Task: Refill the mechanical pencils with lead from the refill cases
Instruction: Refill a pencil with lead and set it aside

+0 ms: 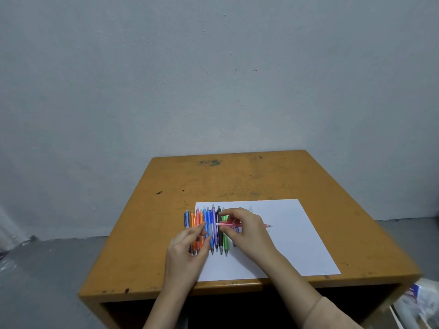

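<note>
Several mechanical pencils in blue, orange, purple, black and green lie side by side, tips toward me, at the left edge of a white sheet. My right hand grips a pink pencil sideways above the row, its tip pointing right. A small blue-and-white thing, perhaps a refill case, shows under that hand's fingers. My left hand hovers at the pink pencil's left end with thumb and forefinger pinched together; what they hold is too small to tell.
The sheet lies on a worn yellow wooden desk against a grey wall. An open cavity runs under the desk's front edge. Blurred white and blue clutter lies on the floor at the lower right.
</note>
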Demonstrator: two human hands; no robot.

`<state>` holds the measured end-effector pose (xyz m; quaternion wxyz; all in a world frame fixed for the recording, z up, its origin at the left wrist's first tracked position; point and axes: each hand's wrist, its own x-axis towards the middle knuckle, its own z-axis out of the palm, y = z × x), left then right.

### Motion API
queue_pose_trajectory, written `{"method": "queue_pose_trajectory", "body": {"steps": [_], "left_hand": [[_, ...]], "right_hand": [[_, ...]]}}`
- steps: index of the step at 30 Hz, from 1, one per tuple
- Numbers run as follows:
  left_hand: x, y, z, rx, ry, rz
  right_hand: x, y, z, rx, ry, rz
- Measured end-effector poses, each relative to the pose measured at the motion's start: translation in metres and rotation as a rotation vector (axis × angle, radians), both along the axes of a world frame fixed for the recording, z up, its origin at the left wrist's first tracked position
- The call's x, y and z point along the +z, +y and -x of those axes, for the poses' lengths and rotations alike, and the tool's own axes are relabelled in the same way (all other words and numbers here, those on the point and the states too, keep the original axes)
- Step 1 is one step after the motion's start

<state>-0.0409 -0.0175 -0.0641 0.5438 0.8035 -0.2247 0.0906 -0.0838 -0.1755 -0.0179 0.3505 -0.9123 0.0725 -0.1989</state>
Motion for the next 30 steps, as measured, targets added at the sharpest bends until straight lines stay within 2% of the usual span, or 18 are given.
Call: {"method": "queue_pose_trajectory", "body": {"steps": [5,14,24,27,30], "left_hand": [[-0.002,-0.001,-0.001,0.009,-0.004,0.000],[-0.004,0.000,-0.002,-0.048,-0.185,-0.035],[0.000,0.001,0.000,-0.040,-0.105,-0.029],[0.001,0.001,0.001,-0.049,-0.068,-0.014],[0.002,0.001,0.002,-0.039,-0.061,-0.002]], "right_hand": [[0.002,0.001,-0.001,0.003,-0.012,-0.005],[0.000,0.009,-0.005,0.013,-0.010,-0.020],[0.011,0.009,-0.004,0.004,-0.090,0.023],[0.026,0.008,-0.002,-0.013,-0.145,-0.040],[0.043,0.007,-0.001,-0.003,-0.209,-0.233]]}}
